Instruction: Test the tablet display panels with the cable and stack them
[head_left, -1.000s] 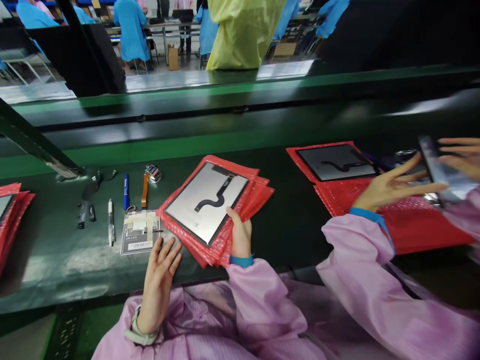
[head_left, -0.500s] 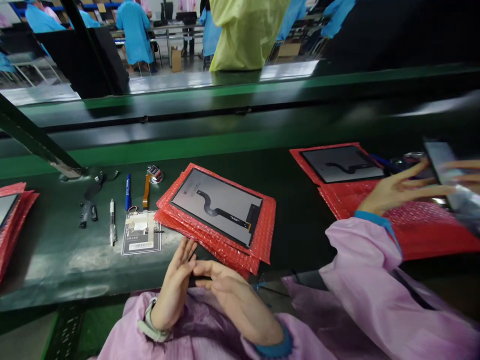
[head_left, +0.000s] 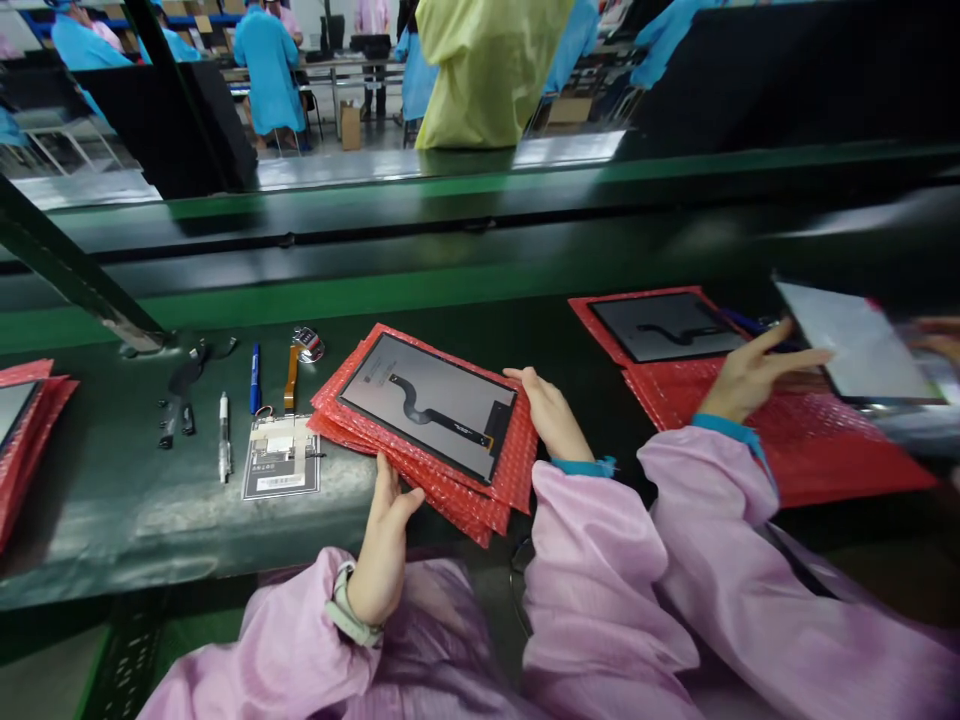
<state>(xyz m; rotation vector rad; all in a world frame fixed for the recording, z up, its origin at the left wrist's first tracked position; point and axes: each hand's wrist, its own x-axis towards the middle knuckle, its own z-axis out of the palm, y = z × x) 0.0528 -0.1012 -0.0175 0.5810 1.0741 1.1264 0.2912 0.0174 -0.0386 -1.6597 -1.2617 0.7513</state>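
A grey display panel (head_left: 450, 385) with a black ribbon cable lies on a stack of red bubble-wrap bags (head_left: 517, 478) in front of me. My left hand (head_left: 386, 545) is at the stack's near edge, thumb apart, fingertips against the bags. At the right edge is my right hand (head_left: 553, 412), its fingers stretched out beside the bags. Neither hand is closed round anything. Left of the stack lies a flat battery-like part (head_left: 281, 480) with an orange flex cable (head_left: 291, 380).
A white pen (head_left: 224, 440), a blue marker (head_left: 256, 380) and small black parts (head_left: 176, 410) lie to the left. At right, a co-worker's hand (head_left: 742, 375) holds a panel (head_left: 855, 340) above more red bags (head_left: 825, 470). A green post (head_left: 67, 265) slants at the left.
My hands were together at the stack's near edge and have parted. My right hand has moved to the stack's right side. The co-worker's panel has tilted and shifted left.
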